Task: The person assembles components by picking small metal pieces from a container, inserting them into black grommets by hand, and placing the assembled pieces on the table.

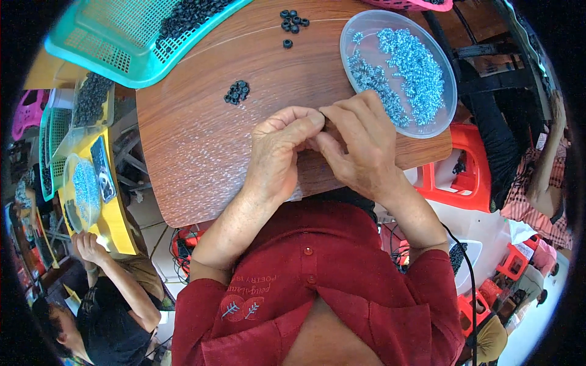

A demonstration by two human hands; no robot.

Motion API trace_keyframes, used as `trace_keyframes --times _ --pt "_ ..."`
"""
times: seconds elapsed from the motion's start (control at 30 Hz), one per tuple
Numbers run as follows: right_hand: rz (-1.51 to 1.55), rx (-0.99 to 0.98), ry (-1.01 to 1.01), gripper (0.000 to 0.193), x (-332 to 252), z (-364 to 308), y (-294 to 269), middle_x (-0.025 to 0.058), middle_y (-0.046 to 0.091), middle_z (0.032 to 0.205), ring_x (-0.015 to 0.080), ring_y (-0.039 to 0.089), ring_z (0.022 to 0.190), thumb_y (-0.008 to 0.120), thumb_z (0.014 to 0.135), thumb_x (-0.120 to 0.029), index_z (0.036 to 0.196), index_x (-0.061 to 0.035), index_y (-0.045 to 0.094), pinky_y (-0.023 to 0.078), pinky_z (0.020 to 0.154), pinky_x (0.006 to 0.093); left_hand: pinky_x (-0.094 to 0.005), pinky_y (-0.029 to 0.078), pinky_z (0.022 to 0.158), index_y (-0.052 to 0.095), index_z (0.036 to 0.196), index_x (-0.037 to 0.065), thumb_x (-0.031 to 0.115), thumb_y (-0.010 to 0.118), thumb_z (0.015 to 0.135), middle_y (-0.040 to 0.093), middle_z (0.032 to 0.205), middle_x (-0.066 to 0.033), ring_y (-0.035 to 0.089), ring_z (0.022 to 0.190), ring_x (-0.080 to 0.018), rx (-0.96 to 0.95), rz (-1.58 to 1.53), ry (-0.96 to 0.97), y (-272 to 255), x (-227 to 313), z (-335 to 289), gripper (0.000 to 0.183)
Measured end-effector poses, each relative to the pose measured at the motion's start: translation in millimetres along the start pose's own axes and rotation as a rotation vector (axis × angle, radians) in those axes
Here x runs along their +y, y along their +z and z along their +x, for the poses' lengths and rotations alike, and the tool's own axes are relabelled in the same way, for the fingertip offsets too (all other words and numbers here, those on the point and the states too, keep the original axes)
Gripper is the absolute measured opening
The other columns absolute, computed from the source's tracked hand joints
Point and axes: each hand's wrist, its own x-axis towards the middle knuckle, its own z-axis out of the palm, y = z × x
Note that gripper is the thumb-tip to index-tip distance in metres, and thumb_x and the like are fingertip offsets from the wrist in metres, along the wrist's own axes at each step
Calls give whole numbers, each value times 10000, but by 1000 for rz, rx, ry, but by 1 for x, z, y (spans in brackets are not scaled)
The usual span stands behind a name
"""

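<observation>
Over the near part of the brown wooden table, my left hand [276, 149] and my right hand [369, 140] meet fingertip to fingertip. Both are closed in a pinch. Whatever they hold is small and mostly hidden by the fingers; only a dark spot shows between them. Just beyond my left hand lies a small cluster of black ring-shaped parts [237, 92]. Past my right hand stands a round clear plastic tray [400, 72] with many small shiny bluish-silver pieces in two heaps. My right hand overlaps its near rim.
A green mesh basket [116, 36] with black parts reaches over the far left table edge. More black rings [293, 23] lie at the far side. Red plastic stools [467, 168] stand at right. On the left, a co-worker's hand [90, 249] is by a yellow table [119, 222].
</observation>
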Motion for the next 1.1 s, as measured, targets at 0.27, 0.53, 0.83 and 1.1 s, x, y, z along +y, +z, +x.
trace_keyframes --times 0.27,0.53,0.83,1.1 --pt "35 -4 -64 285 7 -5 2 109 535 735 276 500 646 712 573 -39 822 12 583 411 538 355 -248 466 613 627 911 -33 186 575 898 640 762 -91 612 643 -154 -149 58 -77 -17 -2 -5 225" --pt "87 -37 -156 284 16 -6 8 117 542 710 271 501 624 729 583 -40 818 43 593 413 524 345 -289 492 572 612 965 -102 114 563 891 644 778 -142 600 610 -208 -19 131 73 -16 -14 -8 233" --pt "47 -67 -204 222 16 -4 10 101 397 640 273 418 613 642 575 -110 649 -40 445 340 528 389 -235 480 568 639 918 -69 149 575 897 654 732 -106 591 582 -140 39 210 131 -6 -15 -8 228" --pt "275 -176 40 181 11 0 -8 114 508 694 294 476 661 674 654 -24 802 8 576 397 567 376 -239 484 565 633 912 -52 193 571 914 645 722 -109 596 593 -147 -48 164 29 -17 -9 -6 253"
